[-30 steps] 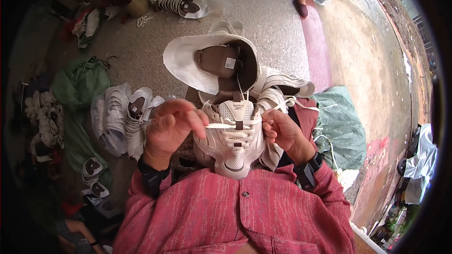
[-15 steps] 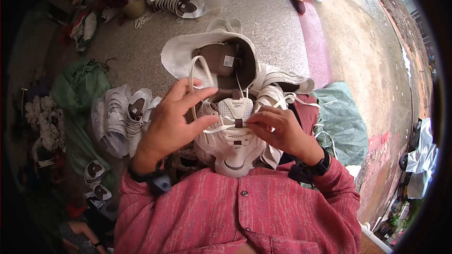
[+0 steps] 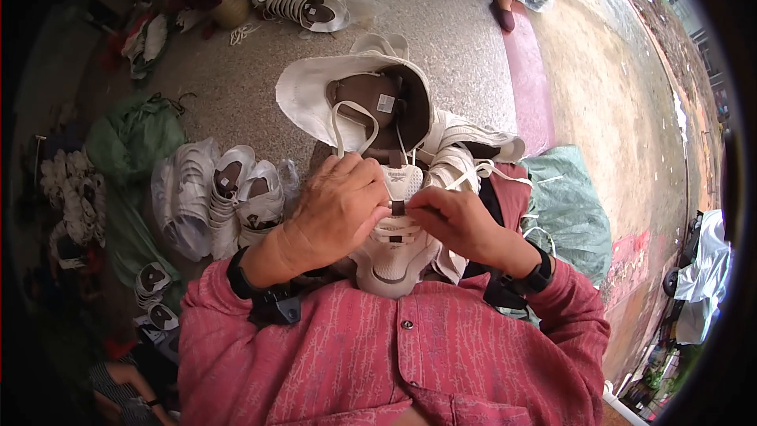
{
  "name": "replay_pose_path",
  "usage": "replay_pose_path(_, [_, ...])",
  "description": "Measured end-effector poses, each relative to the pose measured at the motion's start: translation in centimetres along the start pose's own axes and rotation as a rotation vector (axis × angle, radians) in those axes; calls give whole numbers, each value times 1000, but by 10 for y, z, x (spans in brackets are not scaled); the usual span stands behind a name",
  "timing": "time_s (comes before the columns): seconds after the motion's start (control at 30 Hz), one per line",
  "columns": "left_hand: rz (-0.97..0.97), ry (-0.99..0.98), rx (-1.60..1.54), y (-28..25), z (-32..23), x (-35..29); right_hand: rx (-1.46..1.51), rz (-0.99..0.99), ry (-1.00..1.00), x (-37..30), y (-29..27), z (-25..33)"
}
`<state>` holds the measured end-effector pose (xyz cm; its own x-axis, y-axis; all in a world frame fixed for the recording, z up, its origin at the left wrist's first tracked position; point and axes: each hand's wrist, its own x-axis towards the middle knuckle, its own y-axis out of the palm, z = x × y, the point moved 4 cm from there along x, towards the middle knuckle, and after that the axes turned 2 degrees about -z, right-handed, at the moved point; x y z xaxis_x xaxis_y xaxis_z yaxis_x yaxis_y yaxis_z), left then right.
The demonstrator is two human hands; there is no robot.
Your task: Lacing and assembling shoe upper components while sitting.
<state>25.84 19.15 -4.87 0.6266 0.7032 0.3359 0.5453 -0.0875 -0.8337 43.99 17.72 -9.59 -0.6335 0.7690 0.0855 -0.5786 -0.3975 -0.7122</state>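
Here, white shoe [image 3: 392,256] in lap, near centre. L hand [image 3: 335,209] pinches lace [image 3: 347,122]; R hand [image 3: 457,221] pinches tongue tab [image 3: 398,207]. Shoe prob. light, upper soft, sole stiffer; lace limp: grip near eyelets.

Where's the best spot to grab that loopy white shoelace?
Probably the top of the white lace loop, pinched from above. It arches free over the shoe's tongue, while the left hand and right hand cover its lower ends.
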Motion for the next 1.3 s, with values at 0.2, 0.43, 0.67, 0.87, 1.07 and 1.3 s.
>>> replay_pose_path(0.2, [105,-68,-140,9,5,-3,801,110,328,-1,-1,-15])
replay_pose_path(0.43, [163,-233,-371,1,9,4,700,55,341,0,4,-14])
replay_pose_path(0.67, [151,-20,-285,3,22,-4,455,31,341,0,8,-14])
replay_pose_path(0.87, [231,-450,-353,12,28,-1,642,78,428,6,3,-14])
replay_pose_path(1.07, [284,-769,-1071,29,49,-16,904,-178,553,-5,15,-18])
replay_pose_path(1.3, [346,-702,-1463,-17,85,-77,1188,72,825,-52,17,-64])
